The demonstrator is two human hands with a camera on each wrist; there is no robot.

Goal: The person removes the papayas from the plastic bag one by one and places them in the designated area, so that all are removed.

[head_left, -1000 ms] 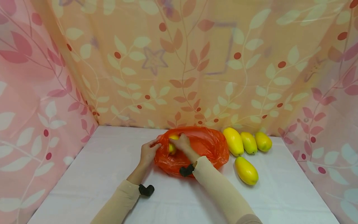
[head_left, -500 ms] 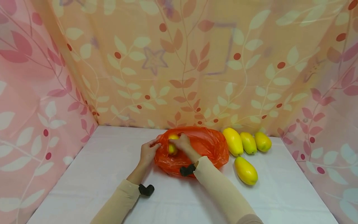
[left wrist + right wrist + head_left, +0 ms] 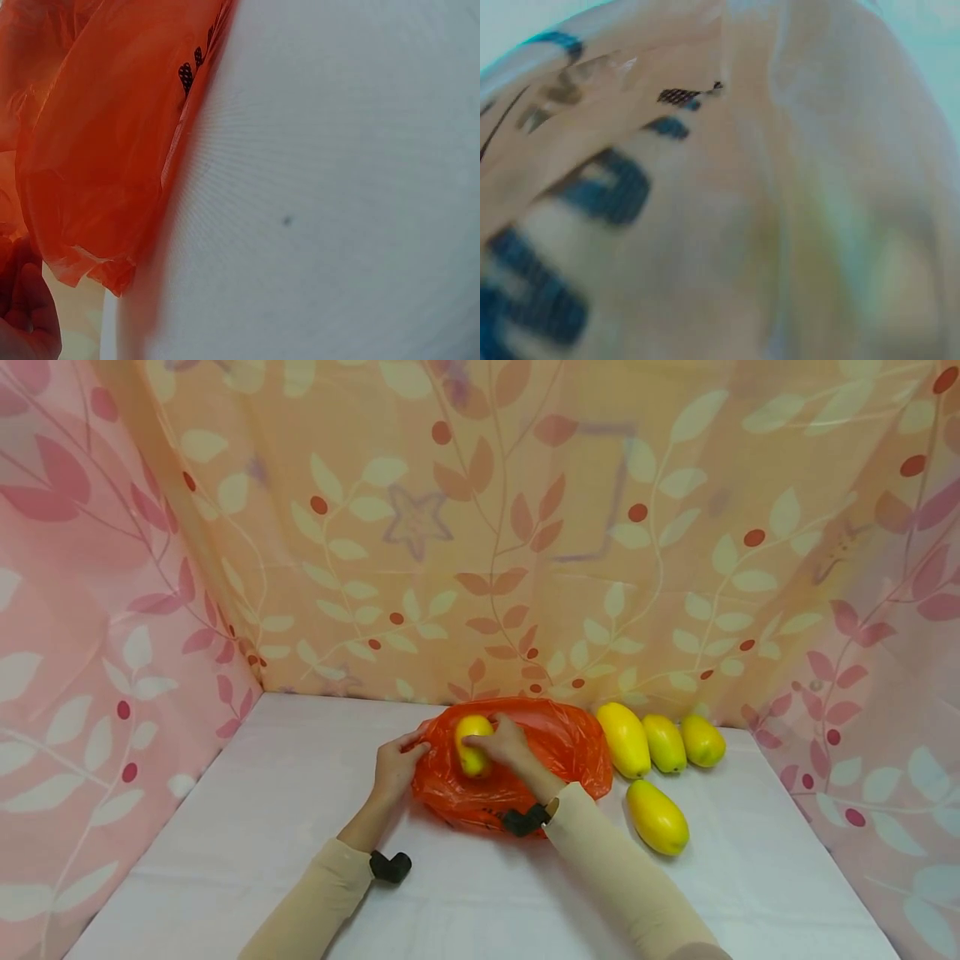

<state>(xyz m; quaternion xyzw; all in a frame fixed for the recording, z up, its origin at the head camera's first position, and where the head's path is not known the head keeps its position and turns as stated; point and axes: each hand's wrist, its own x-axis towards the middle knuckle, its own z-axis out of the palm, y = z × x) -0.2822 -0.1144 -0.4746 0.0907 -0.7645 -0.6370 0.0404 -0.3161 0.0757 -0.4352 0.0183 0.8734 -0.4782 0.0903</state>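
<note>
A crinkled red plastic bag [image 3: 540,760] lies with its mouth spread wide on the table. My left hand [image 3: 397,766] pinches the left edge of the bag's rim; in the left wrist view, part of this hand [image 3: 30,315] shows beside the red plastic [image 3: 97,150]. Inside the bag's left part, a yellow papaya [image 3: 473,747] stands roughly upright. My right hand [image 3: 508,745] reaches over the bag's front and grips this papaya from its right side, thumb across it. Printed plastic [image 3: 705,187] fills the right wrist view and hides the right fingers there.
Several more yellow papayas sit right of the bag: a row at the back with a large one [image 3: 624,740], a middle one [image 3: 664,743] and a rounder one [image 3: 703,741], plus one [image 3: 657,817] lying nearer. A white cloth [image 3: 285,793] covers the table; patterned curtains [image 3: 480,568] surround it.
My right hand and the papaya in it have moved slightly right and toward me, and more of that papaya shows now. The left hand keeps its hold on the bag.
</note>
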